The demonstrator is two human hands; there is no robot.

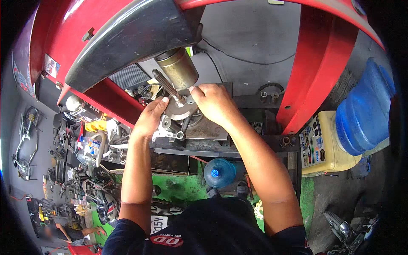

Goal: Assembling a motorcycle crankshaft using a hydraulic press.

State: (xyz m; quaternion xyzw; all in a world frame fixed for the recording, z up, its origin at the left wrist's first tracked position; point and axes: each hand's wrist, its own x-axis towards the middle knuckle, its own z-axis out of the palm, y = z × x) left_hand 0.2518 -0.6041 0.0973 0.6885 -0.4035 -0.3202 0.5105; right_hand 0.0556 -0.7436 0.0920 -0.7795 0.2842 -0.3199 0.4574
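A motorcycle crankshaft (180, 111), with round steel webs and a splined shaft slanting up to the left, is held between my hands over the press bed. Its connecting rod (184, 127) hangs toward me. My left hand (149, 118) grips the left edge of the crankshaft, thumb near the base of the shaft. From the other side my right hand (212, 102) holds the disc, its thumb by the upper edge; its fingertips are hidden. Just above and behind is the brass-coloured press ram (177, 68). A flat steel plate (208, 131) lies beneath.
Red press frame posts (312, 63) flank the bed. Loose metal parts (117, 148) crowd the left side. At the right, a large blue water bottle (361, 112) stands beside a beige jerrycan (329, 140). Another blue bottle (219, 173) sits low near my feet. A person (70, 231) is at far lower left.
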